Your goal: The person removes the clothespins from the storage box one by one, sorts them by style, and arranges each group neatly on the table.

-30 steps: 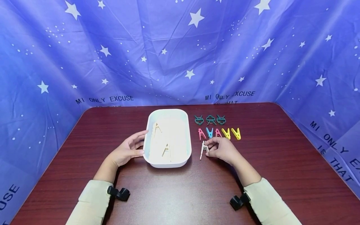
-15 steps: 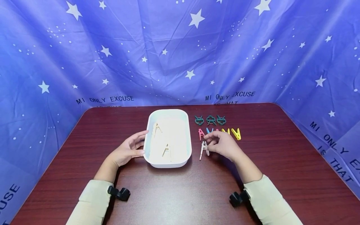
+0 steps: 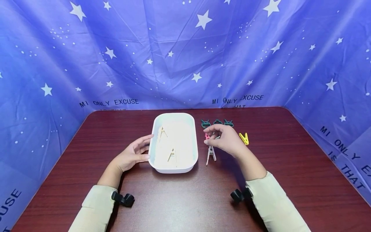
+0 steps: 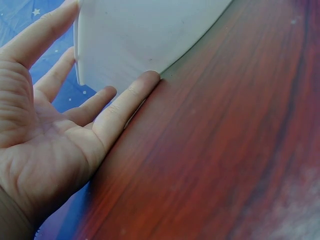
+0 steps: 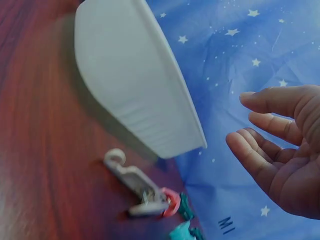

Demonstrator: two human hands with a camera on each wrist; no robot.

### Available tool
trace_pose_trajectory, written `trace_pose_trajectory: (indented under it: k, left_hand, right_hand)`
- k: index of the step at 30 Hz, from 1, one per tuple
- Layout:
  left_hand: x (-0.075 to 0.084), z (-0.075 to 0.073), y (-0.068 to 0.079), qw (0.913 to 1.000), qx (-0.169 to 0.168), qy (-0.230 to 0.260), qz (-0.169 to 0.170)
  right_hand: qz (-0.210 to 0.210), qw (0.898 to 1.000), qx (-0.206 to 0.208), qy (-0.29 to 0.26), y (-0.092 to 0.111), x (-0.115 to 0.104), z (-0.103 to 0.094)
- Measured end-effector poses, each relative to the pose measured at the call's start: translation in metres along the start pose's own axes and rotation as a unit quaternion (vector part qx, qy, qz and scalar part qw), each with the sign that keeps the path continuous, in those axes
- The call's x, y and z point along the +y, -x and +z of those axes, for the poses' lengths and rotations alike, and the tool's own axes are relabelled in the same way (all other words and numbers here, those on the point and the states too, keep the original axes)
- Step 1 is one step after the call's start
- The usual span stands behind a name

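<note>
A white plastic tub (image 3: 174, 171) stands on the table, with two pale clothespins (image 3: 172, 154) lying in it. My left hand (image 3: 130, 156) touches its left side; in the left wrist view, fairly straight fingers (image 4: 127, 102) rest against the tub's wall (image 4: 150, 40). Right of the tub, my right hand (image 3: 227, 140) hovers over the row of coloured clothespins. Its thumb and fingers stand apart around nothing, as the right wrist view shows (image 5: 280, 145). Below it lies a white clothespin (image 3: 211, 155). A pink clothespin (image 3: 207, 136) shows partly beneath the fingertips; other coloured ones are hidden.
Three dark green round clips (image 3: 205, 123) line the back, partly covered by the right hand. One yellow clothespin (image 3: 244, 138) lies right of that hand. A blue star-patterned curtain (image 3: 185, 64) hangs behind the dark red wooden table (image 3: 185, 203).
My right hand has let go of the white clothespin, lifted and moved away toward the back, over the coloured row. The white clothespin stays on the table. The left hand remains at the tub.
</note>
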State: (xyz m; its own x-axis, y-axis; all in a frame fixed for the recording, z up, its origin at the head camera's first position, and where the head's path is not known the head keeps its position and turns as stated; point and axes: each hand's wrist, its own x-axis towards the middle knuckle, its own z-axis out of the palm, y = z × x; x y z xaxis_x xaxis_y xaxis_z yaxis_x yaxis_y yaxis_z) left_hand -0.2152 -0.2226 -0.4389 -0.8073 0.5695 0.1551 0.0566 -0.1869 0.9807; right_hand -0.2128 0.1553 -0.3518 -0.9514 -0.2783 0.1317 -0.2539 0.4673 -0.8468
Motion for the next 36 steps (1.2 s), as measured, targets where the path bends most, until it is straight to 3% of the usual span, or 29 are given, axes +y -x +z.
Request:
trace_pose_trajectory:
  k: [17,36]
  left_hand:
    - [0.0,0.0,0.0,1.0,0.002,0.003,-0.001]
    - [0.002,0.0,0.0,1.0,0.003,0.004,-0.007]
  right_hand:
    - [-0.038,0.999,-0.022,0.017,-0.033,-0.035,0.018]
    - [-0.033,0.997,-0.05,0.045,-0.069,-0.047,0.039]
